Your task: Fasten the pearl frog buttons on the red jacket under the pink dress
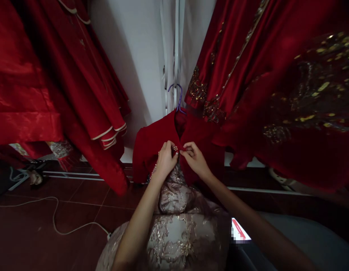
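Observation:
A dark red jacket [152, 146] hangs on a purple hanger [178, 96] over a pale gold brocade skirt [180, 222]. My left hand [166, 159] and my right hand [195, 157] meet at the jacket's front opening, just below the collar. Each hand pinches one edge of the red fabric around a small jewelled clasp [176, 149]. The fingertips hide most of the clasp.
Red satin gowns hang at the left [64, 75], and gold-embroidered red gowns hang at the right [276, 94]. A white wall with a metal rail [176, 45] is behind. A white cable [54, 218] lies on the dark red tiled floor. A phone screen [240, 230] glows at lower right.

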Demonstrator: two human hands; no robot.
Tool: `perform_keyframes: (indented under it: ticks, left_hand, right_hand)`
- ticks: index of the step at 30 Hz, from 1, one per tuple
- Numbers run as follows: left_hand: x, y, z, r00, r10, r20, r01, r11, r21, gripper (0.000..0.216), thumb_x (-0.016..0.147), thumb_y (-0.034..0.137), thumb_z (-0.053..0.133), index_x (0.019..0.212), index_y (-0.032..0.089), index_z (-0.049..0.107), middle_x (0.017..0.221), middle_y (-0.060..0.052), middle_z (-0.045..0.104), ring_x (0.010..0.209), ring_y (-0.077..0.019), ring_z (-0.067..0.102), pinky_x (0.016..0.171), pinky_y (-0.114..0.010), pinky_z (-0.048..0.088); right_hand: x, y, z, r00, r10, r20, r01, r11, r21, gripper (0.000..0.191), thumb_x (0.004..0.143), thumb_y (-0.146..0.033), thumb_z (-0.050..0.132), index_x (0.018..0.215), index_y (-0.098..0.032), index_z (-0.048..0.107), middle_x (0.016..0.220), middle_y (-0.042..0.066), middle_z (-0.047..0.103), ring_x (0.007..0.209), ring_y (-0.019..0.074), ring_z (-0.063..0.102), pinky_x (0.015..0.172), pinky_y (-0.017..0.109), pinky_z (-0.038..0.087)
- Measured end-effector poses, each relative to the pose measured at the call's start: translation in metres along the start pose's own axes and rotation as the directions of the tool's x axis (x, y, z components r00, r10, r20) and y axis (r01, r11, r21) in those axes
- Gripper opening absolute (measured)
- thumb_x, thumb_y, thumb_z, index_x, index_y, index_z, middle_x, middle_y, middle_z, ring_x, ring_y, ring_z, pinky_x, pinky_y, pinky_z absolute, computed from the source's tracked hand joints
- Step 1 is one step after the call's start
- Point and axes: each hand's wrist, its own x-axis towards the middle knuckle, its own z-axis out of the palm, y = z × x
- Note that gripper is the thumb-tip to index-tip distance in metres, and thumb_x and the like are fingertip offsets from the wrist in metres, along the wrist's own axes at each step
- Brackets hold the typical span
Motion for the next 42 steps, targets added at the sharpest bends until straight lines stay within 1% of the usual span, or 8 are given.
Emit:
perform_keyframes:
  ticks: [3, 6, 9, 11, 16, 22, 34, 42]
  left_hand:
    - [-0.008, -0.001, 0.011, 0.984, -0.147, -0.099, 0.122, 0.967, -0.223, 0.018, 0.075, 0.017, 0.056, 0.092, 0.018, 0.052, 0.088, -0.004, 0.062, 0.08, -0.0126, 0.061, 0.074, -0.026, 0.048]
    - [-0.016, -0.003, 0.017, 0.944, -0.281, -0.172, 0.193, 0.894, -0.405, 0.018, 0.075, 0.026, 0.059, 0.088, 0.016, 0.052, 0.081, -0.004, 0.064, 0.074, -0.0116, 0.063, 0.068, -0.023, 0.05]
    - [-0.02, -0.003, 0.018, 0.91, -0.34, -0.238, 0.197, 0.859, -0.473, 0.025, 0.072, 0.032, 0.063, 0.088, 0.017, 0.051, 0.076, -0.002, 0.065, 0.07, -0.0108, 0.064, 0.065, -0.021, 0.051]
    - [-0.02, -0.002, 0.017, 0.912, -0.334, -0.238, 0.189, 0.857, -0.479, 0.025, 0.071, 0.033, 0.064, 0.087, 0.017, 0.052, 0.077, -0.002, 0.065, 0.071, -0.011, 0.064, 0.064, -0.021, 0.051]
    - [-0.02, -0.003, 0.013, 0.956, -0.253, -0.151, 0.167, 0.889, -0.426, 0.018, 0.076, 0.031, 0.059, 0.086, 0.016, 0.056, 0.082, -0.004, 0.066, 0.077, -0.0127, 0.065, 0.069, -0.024, 0.052]
    - [-0.021, 0.003, 0.002, 0.992, -0.117, -0.041, 0.103, 0.961, -0.255, 0.012, 0.081, 0.026, 0.052, 0.089, 0.02, 0.058, 0.087, -0.004, 0.067, 0.083, -0.0137, 0.065, 0.079, -0.028, 0.052]
    - [-0.011, 0.021, -0.019, 0.996, 0.025, 0.082, -0.023, 0.999, -0.025, 0.014, 0.077, 0.026, 0.057, 0.09, 0.023, 0.061, 0.088, -0.003, 0.068, 0.081, -0.0168, 0.065, 0.077, -0.028, 0.051]
    - [-0.004, 0.024, -0.022, 0.99, 0.037, 0.137, -0.042, 0.999, 0.032, 0.011, 0.078, 0.025, 0.054, 0.087, 0.023, 0.061, 0.083, -0.003, 0.068, 0.078, -0.017, 0.065, 0.073, -0.026, 0.05]
  right_hand:
    - [-0.003, -0.004, -0.001, 0.999, 0.036, -0.024, -0.035, 0.998, 0.048, 0.021, 0.072, -0.034, 0.06, 0.087, -0.023, 0.049, 0.086, 0.002, 0.057, 0.077, 0.0146, 0.058, 0.069, 0.028, 0.05]
    - [-0.004, -0.008, -0.004, 0.995, 0.076, 0.057, -0.081, 0.993, 0.09, 0.023, 0.073, -0.035, 0.06, 0.092, -0.022, 0.055, 0.088, 0.003, 0.06, 0.078, 0.0147, 0.059, 0.067, 0.028, 0.051]
    - [-0.005, -0.009, -0.008, 0.987, 0.086, 0.137, -0.102, 0.988, 0.113, 0.027, 0.077, -0.037, 0.056, 0.099, -0.021, 0.059, 0.092, 0.005, 0.064, 0.079, 0.0155, 0.061, 0.066, 0.029, 0.052]
    - [-0.006, -0.009, -0.008, 0.99, 0.063, 0.125, -0.076, 0.992, 0.102, 0.028, 0.077, -0.037, 0.058, 0.1, -0.021, 0.061, 0.093, 0.005, 0.065, 0.081, 0.0155, 0.062, 0.07, 0.03, 0.051]
    - [-0.007, -0.007, -0.005, 0.998, -0.022, 0.063, 0.018, 0.997, 0.073, 0.026, 0.074, -0.036, 0.063, 0.094, -0.019, 0.062, 0.092, 0.005, 0.066, 0.081, 0.0153, 0.062, 0.077, 0.031, 0.051]
    - [-0.008, -0.016, -0.005, 0.995, -0.099, 0.012, 0.1, 0.995, -0.017, 0.025, 0.076, -0.037, 0.061, 0.095, -0.02, 0.064, 0.093, 0.005, 0.065, 0.082, 0.0159, 0.062, 0.077, 0.031, 0.052]
    - [-0.014, -0.03, -0.003, 0.971, -0.218, -0.097, 0.191, 0.954, -0.232, 0.026, 0.081, -0.036, 0.054, 0.103, -0.029, 0.067, 0.098, 0.003, 0.062, 0.087, 0.0172, 0.061, 0.076, 0.034, 0.056]
    - [-0.009, -0.023, -0.004, 0.971, -0.229, -0.066, 0.216, 0.962, -0.169, 0.031, 0.079, -0.035, 0.058, 0.109, -0.03, 0.064, 0.102, 0.002, 0.058, 0.085, 0.0161, 0.061, 0.084, 0.037, 0.056]
